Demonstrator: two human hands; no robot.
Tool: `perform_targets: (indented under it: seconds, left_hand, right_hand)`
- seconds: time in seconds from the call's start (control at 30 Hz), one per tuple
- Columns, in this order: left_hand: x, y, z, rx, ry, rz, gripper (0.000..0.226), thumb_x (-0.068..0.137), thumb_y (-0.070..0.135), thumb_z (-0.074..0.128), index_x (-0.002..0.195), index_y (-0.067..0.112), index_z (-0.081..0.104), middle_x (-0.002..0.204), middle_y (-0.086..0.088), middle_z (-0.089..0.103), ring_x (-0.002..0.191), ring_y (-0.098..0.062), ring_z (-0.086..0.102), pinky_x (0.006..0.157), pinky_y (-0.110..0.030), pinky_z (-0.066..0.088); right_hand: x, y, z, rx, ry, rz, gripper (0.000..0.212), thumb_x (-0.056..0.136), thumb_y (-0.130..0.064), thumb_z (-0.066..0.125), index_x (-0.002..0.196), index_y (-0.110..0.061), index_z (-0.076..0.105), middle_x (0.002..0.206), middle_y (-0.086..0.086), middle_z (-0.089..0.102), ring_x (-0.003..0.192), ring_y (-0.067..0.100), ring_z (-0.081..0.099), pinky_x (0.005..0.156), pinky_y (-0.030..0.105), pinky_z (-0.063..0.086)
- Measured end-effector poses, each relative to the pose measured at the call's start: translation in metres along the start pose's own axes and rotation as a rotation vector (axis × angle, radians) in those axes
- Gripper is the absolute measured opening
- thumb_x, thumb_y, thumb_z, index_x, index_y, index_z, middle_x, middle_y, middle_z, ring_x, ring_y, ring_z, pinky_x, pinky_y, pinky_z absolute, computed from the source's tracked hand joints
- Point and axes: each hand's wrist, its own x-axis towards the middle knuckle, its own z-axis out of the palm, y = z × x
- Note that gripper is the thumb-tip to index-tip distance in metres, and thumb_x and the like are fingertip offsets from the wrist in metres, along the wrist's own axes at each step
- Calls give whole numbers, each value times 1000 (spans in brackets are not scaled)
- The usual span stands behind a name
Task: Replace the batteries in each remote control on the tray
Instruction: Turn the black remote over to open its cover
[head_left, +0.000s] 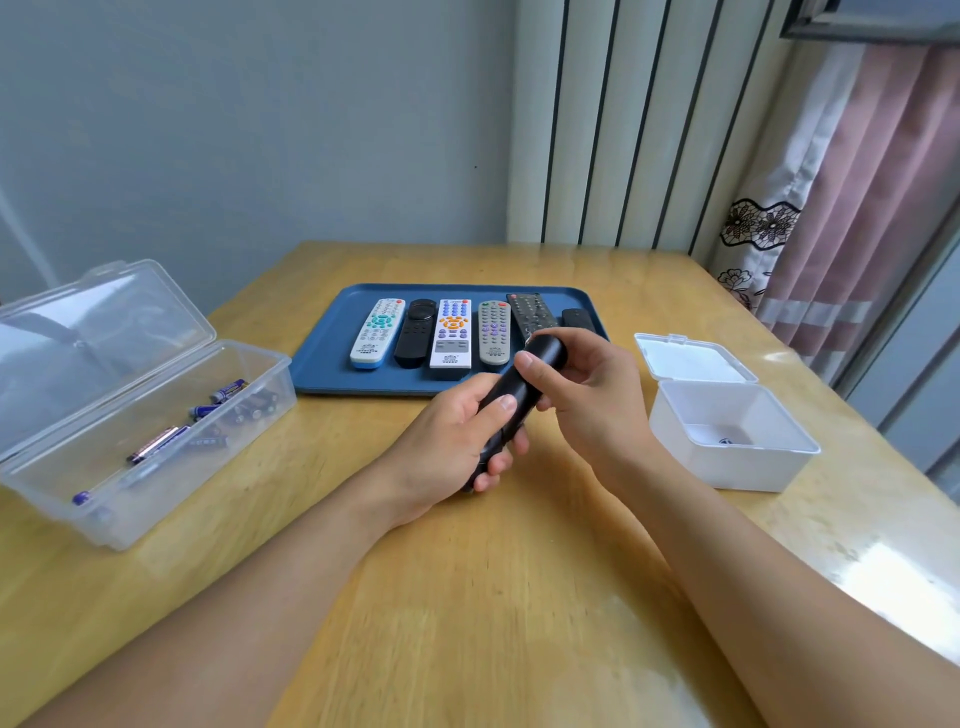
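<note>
Over the desk (467, 597), just before the blue tray (322, 364): black remote (524, 384) clamped low in curled left hand (447, 441), top pinched by right hand (587, 384). Best: thumb-slide the back cover, steady grip, no twisting.

Glossy wooden table (467, 597) (clear plastic battery box (156, 467)), matt blue tray (332, 364).

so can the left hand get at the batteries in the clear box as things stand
Probably not yet: the left hand grips the black remote. The clear box is open on that side, its batteries uncovered.
</note>
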Motion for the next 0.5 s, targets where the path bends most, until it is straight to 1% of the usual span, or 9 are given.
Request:
perform_targets:
  seconds: [0.07, 0.13, 0.2, 0.27, 0.3, 0.33, 0.37, 0.43, 0.5]
  left_hand:
    - [1, -2, 1, -42, -17, -21, 25, 110, 23, 41, 119, 14, 62, 80, -6, 59, 57, -14, 48, 46, -26, 39]
    - [2, -4, 3, -102, -31, -51, 23, 110, 25, 42, 120, 14, 59, 82, -8, 59, 58, -14, 49, 47, -26, 40]
    - [4, -5, 5, -172, 0, -89, 28, 108, 34, 44, 119, 11, 56, 81, -10, 59, 57, -15, 49, 46, -26, 40]
    - [7, -5, 5, -230, 100, -126, 42, 105, 46, 44, 120, 9, 56, 78, -10, 59, 55, -15, 50, 44, -26, 39]
    - [8, -4, 4, -233, 166, -133, 46, 105, 49, 42, 120, 8, 57, 76, -9, 61, 54, -16, 50, 42, -26, 39]
    - [9, -4, 1, -224, 232, -139, 48, 105, 49, 40, 119, 7, 57, 74, -9, 62, 52, -16, 51, 42, -26, 39]
    - [9, -4, -2, -221, 286, -144, 46, 107, 47, 39, 118, 7, 59, 73, -9, 63, 51, -17, 53, 41, -25, 39]
    - [10, -3, -7, -239, 340, -141, 39, 109, 40, 40, 116, 8, 61, 72, -8, 67, 48, -18, 54, 40, -25, 40]
    - [9, -2, -10, -241, 338, -127, 30, 110, 31, 39, 114, 11, 62, 73, -8, 72, 48, -19, 55, 39, -25, 42]
  right_hand:
    - [-1, 0, 0, -45, 35, -7, 14, 84, -27, 81, 95, -24, 73, 78, 0, 73, 64, 16, 67, 59, 32, 57]
    - [-1, 0, 0, -105, 61, -5, 16, 84, -33, 79, 97, -25, 73, 83, -3, 74, 75, 17, 72, 70, 39, 61]
    - [-1, -3, -2, -164, 94, -49, 17, 84, -34, 79, 99, -28, 73, 94, -7, 72, 87, 10, 69, 78, 32, 58]
    - [-1, -11, -4, -139, 115, -114, 10, 86, -28, 77, 95, -27, 74, 93, -7, 71, 86, 8, 68, 78, 26, 54]
    - [-1, -15, -6, -80, 116, -130, 3, 88, -25, 75, 91, -24, 74, 88, -5, 73, 81, 10, 68, 75, 27, 55]
    - [-1, -19, -7, -20, 115, -123, 3, 90, -22, 73, 88, -21, 74, 83, -4, 74, 76, 10, 68, 70, 27, 56]
    - [-1, -22, -9, 34, 100, -87, 7, 92, -20, 71, 86, -19, 74, 79, -3, 74, 71, 10, 66, 65, 25, 55]
    - [0, -26, -15, 80, -20, 77, 11, 94, -19, 69, 85, -13, 74, 74, -2, 72, 66, 9, 63, 58, 24, 51]
    - [-1, -27, -21, -15, -172, 241, 14, 94, -19, 69, 83, -10, 74, 71, 0, 70, 64, 11, 61, 56, 24, 49]
